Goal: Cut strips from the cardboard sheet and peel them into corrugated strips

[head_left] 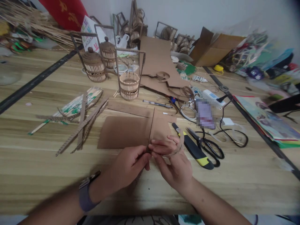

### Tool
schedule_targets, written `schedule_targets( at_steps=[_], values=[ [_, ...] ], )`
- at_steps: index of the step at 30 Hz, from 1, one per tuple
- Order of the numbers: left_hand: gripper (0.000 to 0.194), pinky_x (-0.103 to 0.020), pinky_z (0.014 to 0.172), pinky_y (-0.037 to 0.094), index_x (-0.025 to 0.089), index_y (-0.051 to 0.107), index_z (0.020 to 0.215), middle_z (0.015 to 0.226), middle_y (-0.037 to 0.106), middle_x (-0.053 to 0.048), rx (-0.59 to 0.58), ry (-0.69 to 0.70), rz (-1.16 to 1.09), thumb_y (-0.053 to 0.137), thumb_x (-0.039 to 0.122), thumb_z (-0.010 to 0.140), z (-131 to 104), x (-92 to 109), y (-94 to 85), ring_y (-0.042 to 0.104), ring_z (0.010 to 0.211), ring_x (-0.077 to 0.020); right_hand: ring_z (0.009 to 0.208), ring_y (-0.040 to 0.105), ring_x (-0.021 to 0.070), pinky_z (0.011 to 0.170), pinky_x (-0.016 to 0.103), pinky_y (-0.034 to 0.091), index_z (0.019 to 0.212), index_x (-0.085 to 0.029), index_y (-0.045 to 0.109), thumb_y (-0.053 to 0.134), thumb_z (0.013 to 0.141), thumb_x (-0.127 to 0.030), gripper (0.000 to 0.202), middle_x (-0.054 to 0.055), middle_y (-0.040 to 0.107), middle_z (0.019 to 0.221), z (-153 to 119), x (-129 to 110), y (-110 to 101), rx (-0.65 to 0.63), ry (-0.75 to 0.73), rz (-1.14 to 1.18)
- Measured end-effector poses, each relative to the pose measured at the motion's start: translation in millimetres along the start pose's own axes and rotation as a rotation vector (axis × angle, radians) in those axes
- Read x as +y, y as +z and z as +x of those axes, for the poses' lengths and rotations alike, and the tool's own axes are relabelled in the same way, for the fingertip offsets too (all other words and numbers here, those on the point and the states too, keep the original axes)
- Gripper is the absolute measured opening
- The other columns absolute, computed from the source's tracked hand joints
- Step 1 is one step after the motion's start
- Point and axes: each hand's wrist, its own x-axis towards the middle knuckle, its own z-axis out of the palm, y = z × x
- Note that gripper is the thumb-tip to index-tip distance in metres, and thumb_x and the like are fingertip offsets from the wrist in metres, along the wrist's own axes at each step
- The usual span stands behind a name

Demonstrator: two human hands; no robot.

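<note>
Both hands meet low over the table, pinching a narrow brown cardboard strip between their fingertips. My left hand is closed, thumb against the fingers. My right hand is closed too, and the strip's free end curls up past its fingers. Most of the strip is hidden by the fingers. Just beyond lies a flat cardboard piece with a cut edge. A black and yellow utility knife and black-handled scissors rest right of my right hand.
A small stick basket with a tall handle stands ahead, with lidded baskets behind it. Loose cardboard strips and packaged sticks lie left. Toward the right are a pen, a phone, cables and an open box.
</note>
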Motion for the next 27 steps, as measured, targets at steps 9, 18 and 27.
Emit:
schedule_targets(
  at_steps=[9,18,27],
  values=[
    [0.032,-0.023,0.062,0.035,0.018,0.055,0.068,0.066,0.056,0.001,-0.006,0.136,0.134,0.041,0.027,0.095,-0.7,-0.4,-2.4,0.053,0.064,-0.0132,0.085,0.074,0.0186,0.092,0.037,0.049,0.094,-0.027,0.063,0.054,0.094,-0.019,0.012,0.000,0.078,0.082,-2.5,-2.8,0.9,0.048,0.306,0.210],
    [0.033,-0.023,0.060,0.042,0.016,0.059,0.085,0.075,0.062,-0.001,-0.120,-0.030,-0.389,0.046,0.044,0.095,5.6,-5.5,-3.0,0.055,0.065,-0.0137,0.090,0.074,0.0190,0.095,0.040,0.047,0.098,-0.025,0.061,0.060,0.090,-0.018,0.011,0.001,0.078,0.091,-0.6,-3.6,0.5,-0.010,0.069,0.079],
    [0.036,-0.022,0.057,0.037,0.016,0.062,0.074,0.065,0.061,0.001,-0.070,-0.024,-0.054,0.042,0.035,0.096,1.9,0.6,-5.2,0.054,0.060,-0.0125,0.086,0.074,0.0164,0.095,0.038,0.045,0.096,-0.025,0.061,0.060,0.090,-0.015,0.012,0.000,0.079,0.091,0.2,-0.8,0.8,0.004,0.033,0.024]
  ],
)
